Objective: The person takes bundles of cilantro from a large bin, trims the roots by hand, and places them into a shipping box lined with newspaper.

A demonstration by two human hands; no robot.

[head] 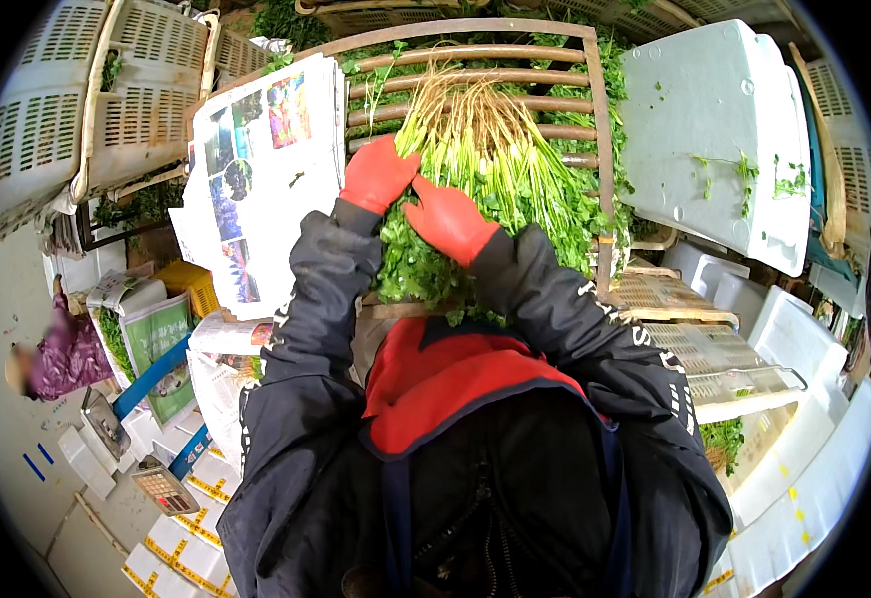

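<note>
A large spread of leafy green herbs (pixel 510 176), with pale stems and brown roots pointing away from me, lies on a rack of brown metal bars (pixel 473 52). My left hand (pixel 379 173), in a red glove, is at the left edge of the stems. Just right of it, my right hand (pixel 450 219), gloved in red too, lies over the leaves with its thumb close to the left hand. The fingers of both are largely hidden, so their grip does not show. Left of the hands, a stack of printed newspaper sheets (pixel 286 179) rests at the rack's side.
White foam lids or boxes (pixel 693 134) with leaf scraps stand right of the rack. Plastic crates (pixel 148 97) fill the upper left. At the lower left are a calculator (pixel 165 489), taped white boxes (pixel 174 549) and a yellow basket (pixel 187 288). Another person (pixel 69 347) is at the far left.
</note>
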